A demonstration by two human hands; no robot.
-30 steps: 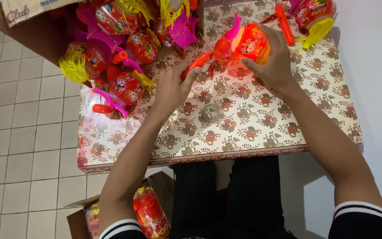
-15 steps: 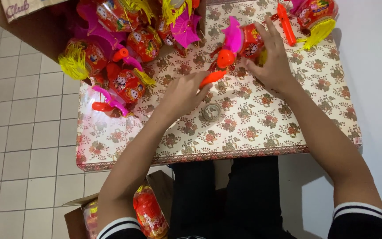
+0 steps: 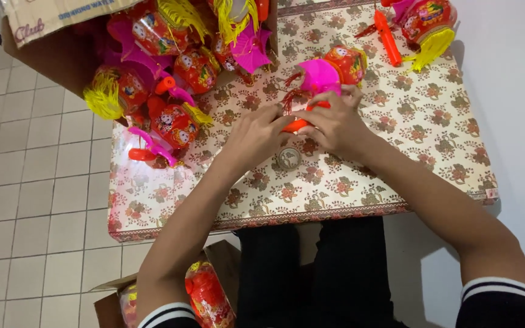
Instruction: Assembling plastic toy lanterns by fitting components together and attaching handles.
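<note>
A red toy lantern with a magenta top [image 3: 329,71] lies on the flower-patterned table [image 3: 420,140]. Its orange handle stick [image 3: 297,124] runs under both my hands. My left hand [image 3: 255,136] pinches the stick's near end, and my right hand [image 3: 329,121] grips the stick just below the lantern. Red string dangles beside the lantern by my fingers. A small round metal disc [image 3: 288,158] rests on the table just below my hands.
A heap of red, pink and yellow-tasselled lanterns [image 3: 165,79] spills from a cardboard box [image 3: 50,36] at the upper left. Another lantern [image 3: 428,24] and an orange stick [image 3: 388,37] lie at the top right. A second box of lanterns [image 3: 205,294] stands on the tiled floor.
Both hands have come closer together on the orange stick. The lantern has turned so its magenta top faces my hands and lies flat on the table.
</note>
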